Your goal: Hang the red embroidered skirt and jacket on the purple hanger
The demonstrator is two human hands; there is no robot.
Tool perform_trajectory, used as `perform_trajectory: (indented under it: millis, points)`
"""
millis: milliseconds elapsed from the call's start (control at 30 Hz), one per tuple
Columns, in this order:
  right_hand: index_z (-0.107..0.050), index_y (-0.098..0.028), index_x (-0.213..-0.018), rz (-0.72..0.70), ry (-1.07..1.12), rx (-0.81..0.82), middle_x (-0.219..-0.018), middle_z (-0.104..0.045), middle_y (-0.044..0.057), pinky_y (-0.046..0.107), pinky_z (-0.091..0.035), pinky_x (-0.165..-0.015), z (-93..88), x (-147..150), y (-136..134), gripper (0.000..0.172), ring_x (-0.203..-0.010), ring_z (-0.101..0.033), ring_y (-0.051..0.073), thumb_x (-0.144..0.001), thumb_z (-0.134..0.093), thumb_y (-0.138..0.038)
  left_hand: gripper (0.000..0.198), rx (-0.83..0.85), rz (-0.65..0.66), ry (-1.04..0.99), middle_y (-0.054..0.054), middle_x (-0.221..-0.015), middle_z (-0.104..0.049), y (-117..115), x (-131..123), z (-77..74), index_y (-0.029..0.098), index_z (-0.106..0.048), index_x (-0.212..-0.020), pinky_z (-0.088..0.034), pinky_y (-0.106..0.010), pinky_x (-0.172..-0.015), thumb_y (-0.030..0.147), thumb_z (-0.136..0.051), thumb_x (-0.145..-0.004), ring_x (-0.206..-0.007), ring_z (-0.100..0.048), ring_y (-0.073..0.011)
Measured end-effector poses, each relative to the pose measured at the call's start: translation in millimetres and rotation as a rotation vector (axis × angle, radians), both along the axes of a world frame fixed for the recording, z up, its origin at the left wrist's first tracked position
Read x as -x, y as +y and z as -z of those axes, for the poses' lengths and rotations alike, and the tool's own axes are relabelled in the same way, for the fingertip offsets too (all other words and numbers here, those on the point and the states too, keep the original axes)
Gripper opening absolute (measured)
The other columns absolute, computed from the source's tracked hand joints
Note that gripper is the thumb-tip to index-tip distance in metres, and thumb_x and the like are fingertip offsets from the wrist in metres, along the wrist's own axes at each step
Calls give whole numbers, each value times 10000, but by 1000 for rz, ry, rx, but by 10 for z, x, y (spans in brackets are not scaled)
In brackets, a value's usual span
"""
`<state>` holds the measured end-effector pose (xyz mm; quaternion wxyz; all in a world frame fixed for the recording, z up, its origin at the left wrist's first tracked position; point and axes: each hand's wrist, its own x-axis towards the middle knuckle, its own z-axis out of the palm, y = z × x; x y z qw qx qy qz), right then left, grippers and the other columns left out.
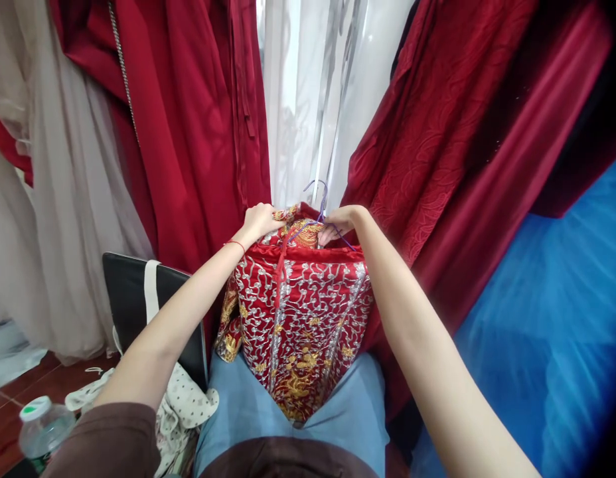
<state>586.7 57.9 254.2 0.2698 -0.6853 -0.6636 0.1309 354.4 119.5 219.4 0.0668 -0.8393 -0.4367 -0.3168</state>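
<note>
Gowns flanked a hanger. On its left the left hand clutched a garment; opposite was the right hand, grip unclear.

Place: dress shop or costume room, cannot tell which | Signs: red gowns hanging close-packed left and right, pale gown far left, gauzy blue cloth far right, embroidered garment with hanger at its top | Floor: reddish-brown, seamed
</note>
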Motion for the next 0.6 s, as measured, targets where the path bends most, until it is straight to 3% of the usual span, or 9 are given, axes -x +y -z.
perform_trajectory:
  millis: [100, 233, 367, 433, 533, 600]
  points:
    - [-679, -166, -785, -80, 82, 317, -565, -689, 77, 279, -541, -533, 0, 100, 4, 190, -593, -701, 206, -881, -534, -242, 330, -128, -62, 164, -149, -936, -748, 139, 229, 28, 197, -790, -928, -457, -371, -829, 466, -671, -779, -985, -680, -342]
    - [-611, -179, -655, 54, 70, 173, -541, -656, 57, 269, -517, -555, 76, 193, -35, 293, -448, -580, 143, -911, -469, -156, 285, -172, -159, 163, -165, -964, -741, 352, 475, 37, 175, -788, -941, -448, -410, -859, 376, -720, -750, -1008, -670, -368]
    - [-588, -183, -662, 78, 7, 82, -514, -627, 33, 273, -533, -586, 136, 233, -64, 296, -426, -551, 133, -938, -513, -258, 306, 36, -270, -65, -139, -979, -741, 453, 455, -56, 194, -788, -946, -476, -393, -841, 399, -778, -719, -1003, -670, -358]
    - [-602, -183, -706, 44, -29, 62, -480, -608, 26, 276, -541, -582, 140, 237, -67, 264, -444, -585, 153, -929, -546, -314, 270, 82, -268, -168, -131, -1024, -736, 434, 382, -97, 203, -770, -1007, -485, -388, -841, 348, -722, -784, -1030, -663, -348]
    - [-611, -184, -754, 11, -73, 24, -452, -592, 22, 277, -545, -579, 132, 227, -75, 253, -460, -614, 169, -933, -547, -350, 316, -119, -200, -167, -169, -1116, -693, 370, 363, -140, 150, -678, -1173, -470, -407, -882, 206, -522, -903, -1088, -639, -338]
    - [-603, -184, -755, 24, -75, 13, -463, -599, 25, 278, -540, -586, 127, 219, -84, 243, -467, -618, 170, -936, -549, -336, 341, -256, -99, -9, -201, -1129, -657, 352, 473, -196, 101, -619, -1214, -454, -424, -906, 187, -454, -928, -1101, -624, -339]
